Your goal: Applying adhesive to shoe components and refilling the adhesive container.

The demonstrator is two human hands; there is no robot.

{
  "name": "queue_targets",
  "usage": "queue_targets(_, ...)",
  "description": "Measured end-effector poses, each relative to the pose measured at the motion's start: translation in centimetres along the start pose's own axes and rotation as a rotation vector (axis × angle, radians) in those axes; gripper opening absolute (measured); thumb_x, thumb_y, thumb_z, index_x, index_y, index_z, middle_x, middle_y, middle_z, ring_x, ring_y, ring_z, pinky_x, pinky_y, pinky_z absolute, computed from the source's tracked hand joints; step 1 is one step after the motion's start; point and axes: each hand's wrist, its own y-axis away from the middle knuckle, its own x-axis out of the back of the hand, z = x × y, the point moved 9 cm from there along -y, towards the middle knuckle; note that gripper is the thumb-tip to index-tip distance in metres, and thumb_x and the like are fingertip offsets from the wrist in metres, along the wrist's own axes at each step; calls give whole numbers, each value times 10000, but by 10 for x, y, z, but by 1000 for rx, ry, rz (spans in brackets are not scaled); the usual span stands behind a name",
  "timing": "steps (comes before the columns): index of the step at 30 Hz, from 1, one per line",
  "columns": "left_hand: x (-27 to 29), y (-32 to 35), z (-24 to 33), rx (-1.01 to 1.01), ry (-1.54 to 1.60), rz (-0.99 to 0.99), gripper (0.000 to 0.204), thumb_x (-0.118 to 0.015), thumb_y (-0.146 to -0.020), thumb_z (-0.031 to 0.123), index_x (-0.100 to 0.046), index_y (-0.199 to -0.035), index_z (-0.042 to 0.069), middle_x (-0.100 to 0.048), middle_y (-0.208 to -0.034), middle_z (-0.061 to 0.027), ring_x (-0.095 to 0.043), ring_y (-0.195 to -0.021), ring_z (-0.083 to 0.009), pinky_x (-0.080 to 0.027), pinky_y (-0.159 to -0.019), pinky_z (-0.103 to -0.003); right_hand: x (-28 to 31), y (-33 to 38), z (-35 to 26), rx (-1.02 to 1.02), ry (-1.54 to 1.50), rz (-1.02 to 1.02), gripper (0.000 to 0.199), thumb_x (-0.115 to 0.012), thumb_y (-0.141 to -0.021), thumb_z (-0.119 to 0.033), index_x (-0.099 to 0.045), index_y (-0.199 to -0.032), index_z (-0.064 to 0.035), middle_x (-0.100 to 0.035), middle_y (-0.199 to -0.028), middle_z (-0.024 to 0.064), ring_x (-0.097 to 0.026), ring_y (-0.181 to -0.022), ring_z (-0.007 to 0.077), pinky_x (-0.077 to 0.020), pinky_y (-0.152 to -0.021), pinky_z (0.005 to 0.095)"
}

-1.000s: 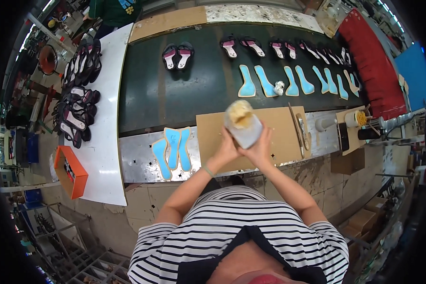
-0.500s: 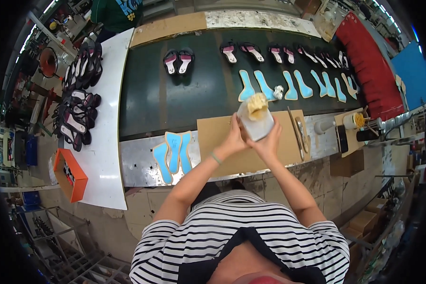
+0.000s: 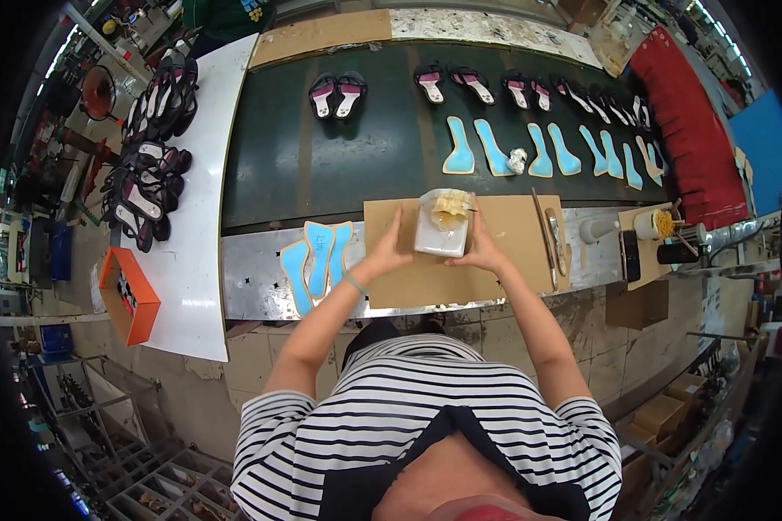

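A white box-shaped container [image 3: 440, 236] with crusted yellowish, glue-like stuff at its top is over the brown cardboard sheet [image 3: 400, 282]. My left hand [image 3: 386, 252] is open to its left, with fingers and thumb apart and a gap to the container. Around the container's right side is my right hand [image 3: 485, 249], its fingers along that side and its thumb at the lower front edge. Light blue insoles [image 3: 319, 256] lie on the metal edge left of the cardboard. Thin long-handled tools [image 3: 545, 239] rest on the cardboard's right part.
Black strappy sandals [image 3: 337, 95] stand in pairs on the dark green belt [image 3: 269, 156], with more blue insoles [image 3: 459, 148] in front. A sandal pile [image 3: 139, 200] and orange box [image 3: 130, 295] occupy the left white board. A white bottle [image 3: 595, 230] and phone [image 3: 629, 252] are at right.
The container has come down, left and nearer over the cardboard, and turned more upright. My left hand has let go and drawn away leftward; my right hand stays at its right side.
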Motion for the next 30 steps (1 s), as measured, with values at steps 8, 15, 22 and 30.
queue_targets(8, -11, 7, 40, 32, 544, 336, 1190, -881, -607, 139, -24, -1430, 70, -276, -1407, -163, -315, -1333, -278, -355, -1072, -436, -14, -20, -46, 68, -38, 196, 1238, -915, -377, -330, -236, -1357, 3, -382, -1298, 225, -370, -1231, 409, -300, -1063, 477)
queue_targets(15, -36, -33, 53, -87, 213, 324, 1162, -920, -507, 208, -196, -1400, 43, -335, -1393, -168, -324, -1333, -281, -331, -1082, -439, 40, 10, -41, -13, -354, 339, 1206, -931, -366, -317, -266, -1326, -18, -401, -1263, 193, -372, -1242, 377, -312, -1061, 464)
queue_targets(22, -6, -43, 60, -119, 291, 342, 1178, -928, -480, 259, -228, -1392, -1, -398, -1355, -202, -369, -1306, -294, -297, -1099, -448, 30, -6, -40, 4, -161, 374, 1126, -928, -392, -212, -284, -1295, -16, -403, -1254, 162, -434, -1198, 323, -388, -1005, 424)
queue_targets(30, -1, -50, 72, -99, 360, 298, 1162, -923, -470, 201, -242, -1390, 5, -333, -1388, -172, -351, -1303, -294, -311, -1090, -391, 36, -8, -39, -70, -126, 426, 1154, -916, -416, -186, -243, -1339, -18, -354, -1305, 173, -407, -1233, 313, -384, -1027, 422)
